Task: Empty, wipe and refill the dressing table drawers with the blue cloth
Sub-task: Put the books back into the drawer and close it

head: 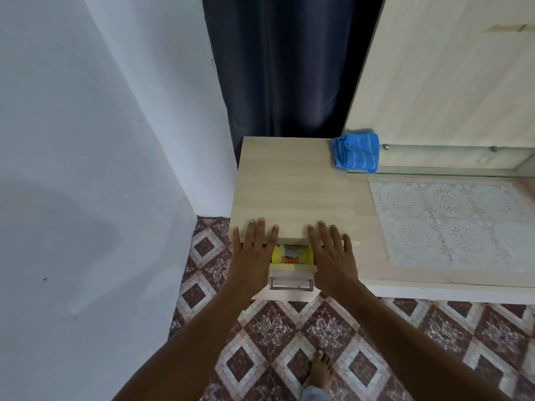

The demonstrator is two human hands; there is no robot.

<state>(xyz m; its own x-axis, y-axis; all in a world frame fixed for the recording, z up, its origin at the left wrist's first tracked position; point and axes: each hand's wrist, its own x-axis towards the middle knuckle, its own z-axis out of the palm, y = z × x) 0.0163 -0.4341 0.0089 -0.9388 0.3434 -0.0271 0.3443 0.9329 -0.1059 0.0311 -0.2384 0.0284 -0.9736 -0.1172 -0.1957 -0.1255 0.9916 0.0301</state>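
Left hand (254,251) and right hand (333,256) lie flat, fingers straight, holding nothing, over the part-drawn drawer (291,272); I judge the blue cloth (356,151), bunched at the back of the dressing table (289,183), soft and light, best pinched by a fold.

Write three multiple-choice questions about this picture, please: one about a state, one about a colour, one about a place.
1. The drawer is: A shut; B partly open; C taken out completely.
2. The box inside it is mostly: A yellow; B green; C black.
3. The blue cloth lies: A in the drawer; B on a chair; C at the back of the table top.

Answers:
1 B, its front stands out from under the table top.
2 A, yellow shows between the left hand and the right hand.
3 C, it sits folded near the back edge.
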